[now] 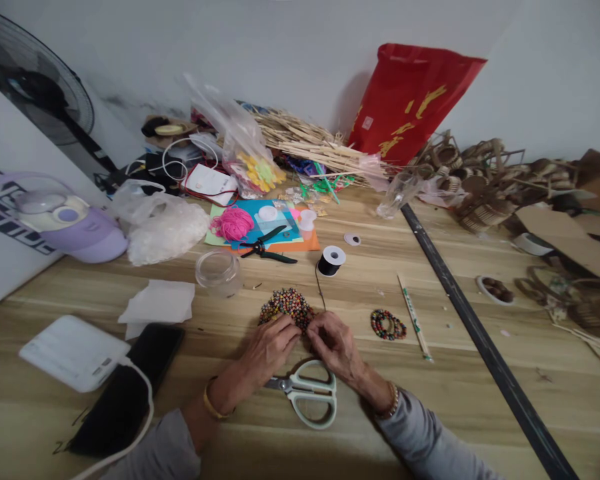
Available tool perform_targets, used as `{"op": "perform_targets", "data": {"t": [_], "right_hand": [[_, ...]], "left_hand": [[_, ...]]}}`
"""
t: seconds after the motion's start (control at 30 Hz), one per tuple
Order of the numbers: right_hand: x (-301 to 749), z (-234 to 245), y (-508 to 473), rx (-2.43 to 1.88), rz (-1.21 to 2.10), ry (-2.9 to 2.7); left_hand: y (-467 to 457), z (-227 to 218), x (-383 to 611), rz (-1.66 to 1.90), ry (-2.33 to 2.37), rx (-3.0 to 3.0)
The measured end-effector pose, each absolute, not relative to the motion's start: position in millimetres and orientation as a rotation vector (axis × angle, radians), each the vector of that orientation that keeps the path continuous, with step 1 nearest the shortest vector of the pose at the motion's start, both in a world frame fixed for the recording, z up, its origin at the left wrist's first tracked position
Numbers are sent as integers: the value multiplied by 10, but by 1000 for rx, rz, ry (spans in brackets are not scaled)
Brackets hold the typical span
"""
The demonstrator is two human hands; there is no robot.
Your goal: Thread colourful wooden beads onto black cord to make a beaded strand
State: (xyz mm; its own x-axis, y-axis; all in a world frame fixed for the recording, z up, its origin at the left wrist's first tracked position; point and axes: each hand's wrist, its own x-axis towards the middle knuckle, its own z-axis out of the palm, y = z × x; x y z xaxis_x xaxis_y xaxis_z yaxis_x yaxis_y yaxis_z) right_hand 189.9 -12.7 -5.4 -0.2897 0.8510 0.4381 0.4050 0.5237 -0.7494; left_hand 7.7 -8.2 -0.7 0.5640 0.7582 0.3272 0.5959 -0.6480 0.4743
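Note:
A pile of small multicoloured beads (286, 305) lies on the wooden table just beyond my hands. My left hand (273, 343) rests at its near edge, fingers curled together; whatever is between the fingertips is hidden. Thin black cord (320, 287) runs from a white-ended spool (331, 261) down to my right hand (336, 343), which pinches it close to the beads. Below both hands lie scissors (313, 393) with pale green handles. A beaded bracelet (389, 325) in matching colours sits to the right of my right hand.
An open clear jar (219, 272) stands left of the beads. Black-handled pliers (269, 247) and pink yarn (233, 223) lie on coloured paper. At left are a white power bank (74, 353) and black phone (125, 393). A dark strip (480, 333) crosses the table at right.

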Motion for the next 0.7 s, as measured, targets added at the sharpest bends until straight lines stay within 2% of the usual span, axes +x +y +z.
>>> {"op": "perform_targets", "data": {"t": [0.7], "right_hand": [[1888,-6,-137,-1030,637,-1909]], "left_hand": [[-102,40,57,615,1209,2516]]}}
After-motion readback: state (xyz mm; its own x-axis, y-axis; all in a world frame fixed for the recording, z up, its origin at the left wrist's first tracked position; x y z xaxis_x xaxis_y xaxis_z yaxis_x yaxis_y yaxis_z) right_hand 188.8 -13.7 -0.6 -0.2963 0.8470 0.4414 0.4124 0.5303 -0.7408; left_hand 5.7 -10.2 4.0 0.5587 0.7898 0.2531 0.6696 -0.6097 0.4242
